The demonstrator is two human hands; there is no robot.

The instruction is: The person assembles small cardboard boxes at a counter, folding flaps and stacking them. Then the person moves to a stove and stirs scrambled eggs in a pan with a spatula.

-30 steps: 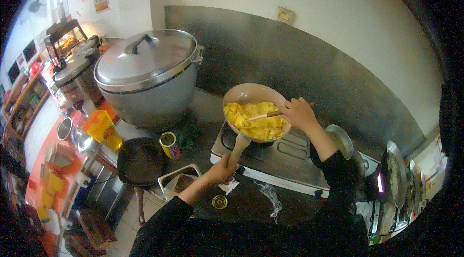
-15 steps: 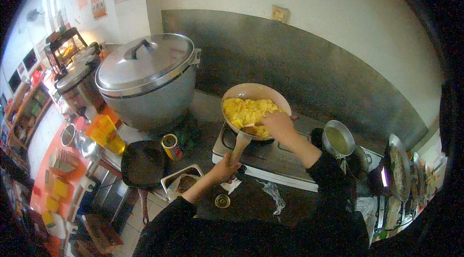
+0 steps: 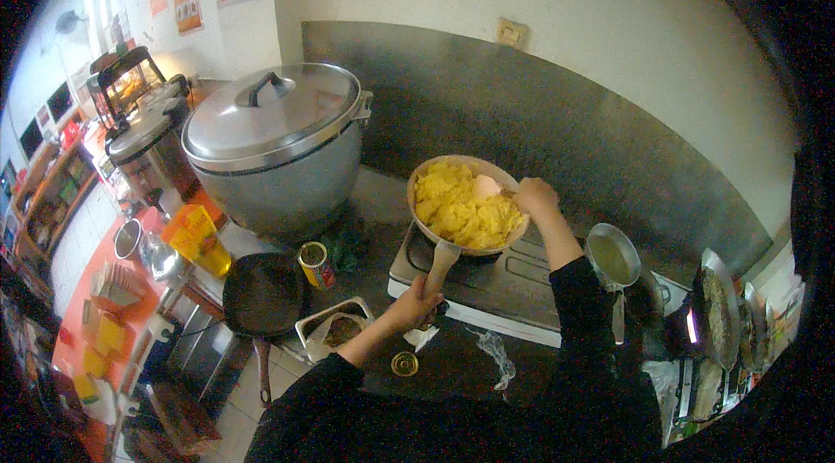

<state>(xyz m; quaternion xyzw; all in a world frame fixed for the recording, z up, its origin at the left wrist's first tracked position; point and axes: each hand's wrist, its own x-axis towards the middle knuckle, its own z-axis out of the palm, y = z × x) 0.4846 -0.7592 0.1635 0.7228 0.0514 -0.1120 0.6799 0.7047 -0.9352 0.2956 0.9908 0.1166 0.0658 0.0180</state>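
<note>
A light-coloured frying pan (image 3: 509, 245) sits on the portable stove (image 3: 522, 293), filled with yellow scrambled egg (image 3: 457, 206). My left hand (image 3: 409, 311) is closed round its pale handle (image 3: 442, 265), which points toward me. Over the pan's right side, my right hand (image 3: 537, 197) grips a spatula (image 3: 487, 187); its pale pink blade rests in the egg at the far side. The fingers hide most of the spatula's handle.
A big lidded grey pot (image 3: 278, 176) stands left of the stove. Nearer are an opened tin (image 3: 315, 266), a square dark pan (image 3: 263, 293), a metal container (image 3: 335, 328), a round gold lid (image 3: 404, 364) and clear plastic (image 3: 496, 357). A small saucepan (image 3: 613, 256) stands at right.
My right hand has moved from the pan's near side up to its far right, taking the spatula along. The egg is heaped differently. My left hand stays on the handle.
</note>
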